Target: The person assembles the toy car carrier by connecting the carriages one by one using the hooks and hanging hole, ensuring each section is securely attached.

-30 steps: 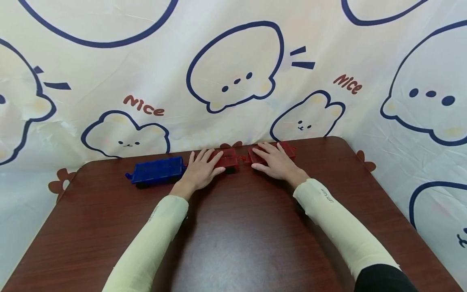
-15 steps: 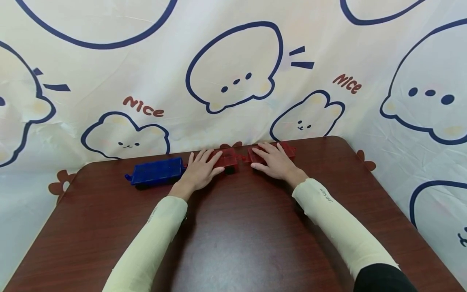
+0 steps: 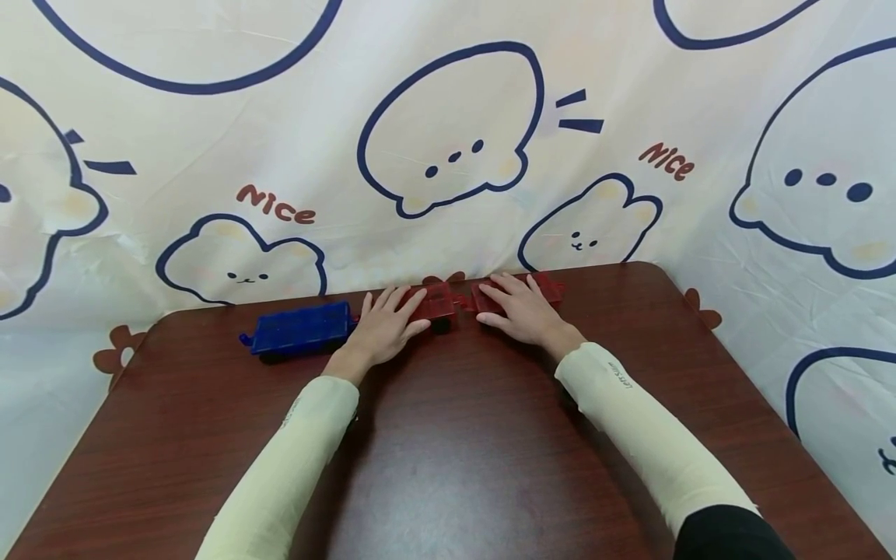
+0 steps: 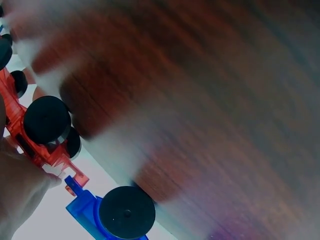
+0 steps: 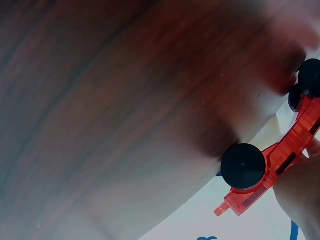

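Observation:
Three toy wagons stand in a row at the back of the brown table (image 3: 448,435). My left hand (image 3: 381,330) rests over a red wagon (image 3: 439,303), its fingers spread across the top. My right hand (image 3: 525,313) lies the same way on another red wagon (image 3: 483,299). Between them the small red couplings (image 3: 462,302) meet or overlap in the head view. Left of my left hand is a blue wagon (image 3: 301,330) with black wheels. In the left wrist view, its blue hook (image 4: 72,184) overlaps the red wagon's coupling (image 4: 77,175). The right wrist view shows the right wagon's wheel (image 5: 243,166) at the tabletop.
A pale cloth (image 3: 448,233) with cartoon animals and red lettering hangs right behind the table's back edge and along both sides. At the far left end the blue wagon's free hook (image 3: 246,339) points outward. Both forearms wear pale sleeves (image 3: 651,428).
My right hand and the red wagon under it have shifted slightly left, toward the other red wagon. The left hand and the blue wagon have stayed in place.

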`<state>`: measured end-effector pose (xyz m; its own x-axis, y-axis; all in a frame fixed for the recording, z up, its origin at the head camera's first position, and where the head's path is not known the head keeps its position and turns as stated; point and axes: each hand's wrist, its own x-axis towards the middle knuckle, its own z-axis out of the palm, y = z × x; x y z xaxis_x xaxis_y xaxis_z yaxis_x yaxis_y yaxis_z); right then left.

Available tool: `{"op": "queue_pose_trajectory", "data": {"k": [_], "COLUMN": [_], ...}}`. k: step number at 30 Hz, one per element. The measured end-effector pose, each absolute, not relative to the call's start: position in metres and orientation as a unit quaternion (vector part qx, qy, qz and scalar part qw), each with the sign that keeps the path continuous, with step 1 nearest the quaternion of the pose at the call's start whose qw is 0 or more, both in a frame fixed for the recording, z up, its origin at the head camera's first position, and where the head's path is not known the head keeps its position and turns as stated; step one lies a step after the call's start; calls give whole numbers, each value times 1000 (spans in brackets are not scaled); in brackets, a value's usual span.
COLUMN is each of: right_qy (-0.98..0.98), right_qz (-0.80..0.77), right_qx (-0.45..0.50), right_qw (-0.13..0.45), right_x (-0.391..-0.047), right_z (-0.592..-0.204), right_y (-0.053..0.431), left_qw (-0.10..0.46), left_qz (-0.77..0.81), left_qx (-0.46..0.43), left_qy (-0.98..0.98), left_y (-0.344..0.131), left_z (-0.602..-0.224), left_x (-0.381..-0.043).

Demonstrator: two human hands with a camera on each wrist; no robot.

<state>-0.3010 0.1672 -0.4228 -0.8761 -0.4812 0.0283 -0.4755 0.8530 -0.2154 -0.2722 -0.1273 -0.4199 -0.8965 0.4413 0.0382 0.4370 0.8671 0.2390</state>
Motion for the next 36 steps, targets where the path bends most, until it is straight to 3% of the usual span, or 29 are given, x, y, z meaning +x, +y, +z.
{"op": "queue_pose_trajectory", "data": {"k": [36], "right_qy": [966], "right_qz": [-99], "right_qx": [-237], "right_qw": [11], "right_x": [-302], "right_z": [-424], "right_y": [161], "left_qw": [8], "left_qz": [102], "left_qx": [225], "left_qy": [969], "left_y": [-125], "left_z": [-421], "left_x": [-273]}}
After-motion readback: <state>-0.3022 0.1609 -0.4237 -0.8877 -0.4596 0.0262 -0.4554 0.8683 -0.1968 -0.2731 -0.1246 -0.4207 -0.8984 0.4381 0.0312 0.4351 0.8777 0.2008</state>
